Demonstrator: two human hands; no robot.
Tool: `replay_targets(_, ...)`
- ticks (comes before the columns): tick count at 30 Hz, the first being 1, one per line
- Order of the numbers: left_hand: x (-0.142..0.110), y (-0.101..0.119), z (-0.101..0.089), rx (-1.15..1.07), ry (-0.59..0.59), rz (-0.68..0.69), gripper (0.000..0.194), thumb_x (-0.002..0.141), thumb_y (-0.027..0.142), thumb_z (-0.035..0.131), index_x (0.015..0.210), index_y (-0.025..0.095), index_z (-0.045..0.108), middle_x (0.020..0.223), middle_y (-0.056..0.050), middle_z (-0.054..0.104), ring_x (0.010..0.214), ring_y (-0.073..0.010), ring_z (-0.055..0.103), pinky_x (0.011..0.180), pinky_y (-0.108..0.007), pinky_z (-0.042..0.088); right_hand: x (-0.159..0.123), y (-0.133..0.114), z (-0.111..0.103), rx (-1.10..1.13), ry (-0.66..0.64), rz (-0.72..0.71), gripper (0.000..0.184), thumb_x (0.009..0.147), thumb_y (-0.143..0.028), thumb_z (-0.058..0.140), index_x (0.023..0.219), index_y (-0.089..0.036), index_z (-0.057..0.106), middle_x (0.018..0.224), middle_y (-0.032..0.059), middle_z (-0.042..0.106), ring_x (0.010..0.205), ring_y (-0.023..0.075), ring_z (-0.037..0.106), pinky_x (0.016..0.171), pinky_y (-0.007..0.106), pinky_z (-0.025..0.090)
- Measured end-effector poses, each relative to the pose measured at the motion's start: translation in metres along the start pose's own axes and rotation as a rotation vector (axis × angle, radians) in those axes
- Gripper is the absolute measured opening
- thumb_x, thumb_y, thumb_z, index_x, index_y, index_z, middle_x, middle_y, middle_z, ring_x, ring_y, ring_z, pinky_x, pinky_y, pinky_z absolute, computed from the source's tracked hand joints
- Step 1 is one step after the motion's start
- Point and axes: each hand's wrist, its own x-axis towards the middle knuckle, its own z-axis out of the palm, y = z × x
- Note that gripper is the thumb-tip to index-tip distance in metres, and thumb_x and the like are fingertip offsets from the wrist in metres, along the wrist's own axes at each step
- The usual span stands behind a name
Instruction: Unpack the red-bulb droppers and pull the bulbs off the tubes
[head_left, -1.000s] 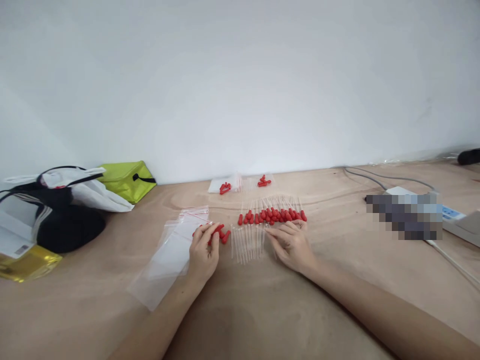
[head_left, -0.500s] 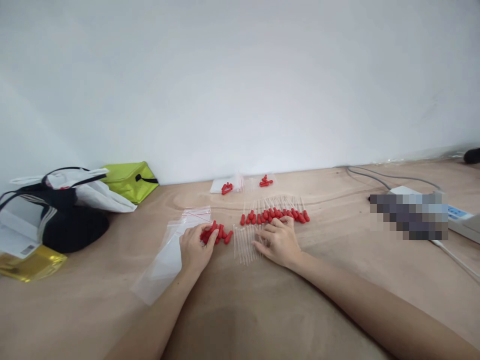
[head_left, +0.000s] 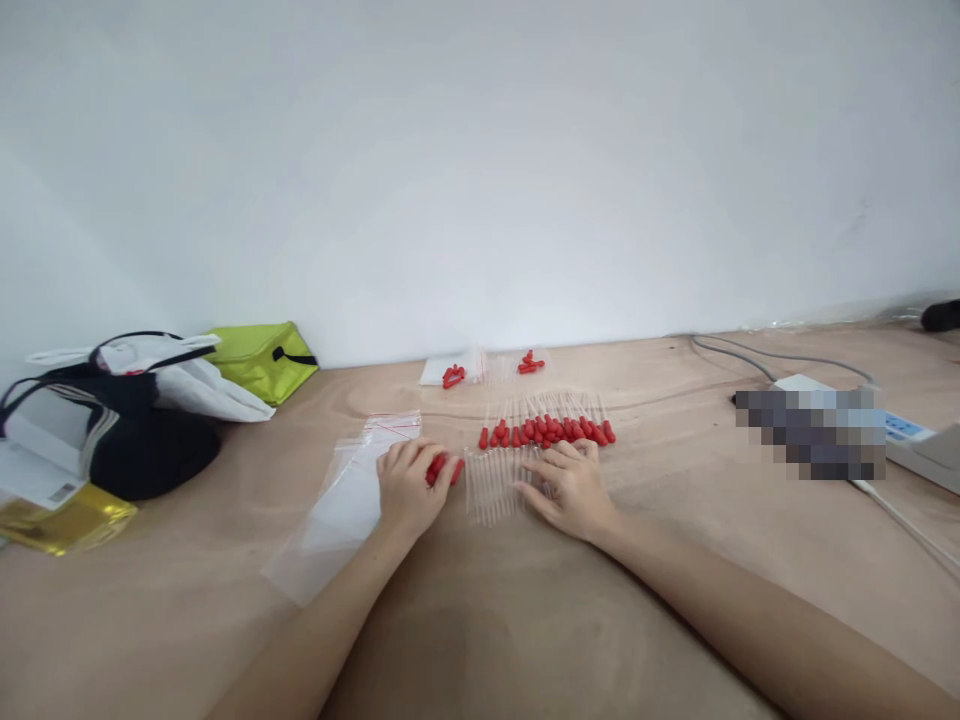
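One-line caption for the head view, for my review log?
Left hand covers loose red bulbs beside clear bags; right hand rests on glass tubes.

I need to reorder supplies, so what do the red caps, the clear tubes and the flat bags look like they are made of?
The red caps look like matte rubber or soft plastic: opaque, no glare. The clear tubes seem to be glass or hard plastic; they are see-through and thin, but which one is unclear. The flat bags appear to be thin glossy plastic film, transparent with a red seal line.
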Motion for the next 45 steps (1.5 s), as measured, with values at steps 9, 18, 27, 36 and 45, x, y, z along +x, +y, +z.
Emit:
replay_targets(9, 0.049, 0.055, 0.041, 0.097, -0.270, -0.148, 0.029, 0.075, 0.045, 0.050, 0.071, 0.019, 0.062, 0.085, -0.009, 0.060, 0.091, -0.0283, 0.049, 0.076, -0.043, 0.032, -0.005, 0.025, -0.010, -0.034, 0.162, 0.108, 0.018, 0.080, -0.027, 0.050, 0.071, -0.023, 0.066, 0.058, -0.0005, 0.058, 0.064, 0.0128, 0.045, 0.072, 0.033, 0.021)
replay_targets(18, 0.041, 0.053, 0.040, 0.060, -0.165, -0.146, 0.019, 0.080, 0.031, 0.047, 0.076, 0.017, 0.060, 0.085, -0.008, 0.061, 0.088, -0.0263, 0.051, 0.073, -0.038, 0.033, -0.004, 0.030, -0.004, -0.010, 0.210, 0.111, 0.016, 0.080, -0.027, 0.049, 0.084, -0.023, 0.065, 0.070, 0.0009, 0.059, 0.071, 0.0140, 0.051, 0.074, 0.033, 0.027)
replay_targets(27, -0.022, 0.029, -0.006, -0.134, -0.112, 0.260, 0.016, 0.085, 0.024, 0.042, 0.078, 0.019, 0.055, 0.077, -0.002, 0.064, 0.077, -0.0178, 0.055, 0.072, -0.033, 0.030, -0.004, 0.011, -0.014, -0.078, 0.093, -0.206, 0.036, 0.080, -0.041, 0.051, 0.112, -0.024, 0.053, 0.105, 0.0048, 0.060, 0.104, 0.0218, 0.046, 0.094, 0.044, 0.020)
replay_targets(36, -0.019, 0.039, -0.001, -0.271, -0.103, 0.322, 0.015, 0.083, 0.028, 0.047, 0.085, 0.020, 0.059, 0.085, -0.002, 0.066, 0.084, -0.0180, 0.054, 0.078, -0.034, 0.029, -0.007, 0.008, 0.000, -0.043, -0.005, -0.249, 0.016, 0.082, -0.030, 0.049, 0.084, -0.025, 0.064, 0.063, -0.0020, 0.058, 0.072, 0.0133, 0.045, 0.091, 0.043, 0.019)
replay_targets(45, -0.021, 0.042, -0.001, -0.277, -0.159, 0.371, 0.021, 0.085, 0.030, 0.046, 0.073, 0.021, 0.060, 0.074, 0.001, 0.067, 0.076, -0.0148, 0.055, 0.081, -0.035, 0.028, -0.009, 0.004, -0.009, 0.014, -0.079, -0.278, 0.021, 0.084, -0.028, 0.045, 0.074, -0.022, 0.063, 0.059, -0.0013, 0.054, 0.068, 0.0125, 0.042, 0.087, 0.039, 0.021)
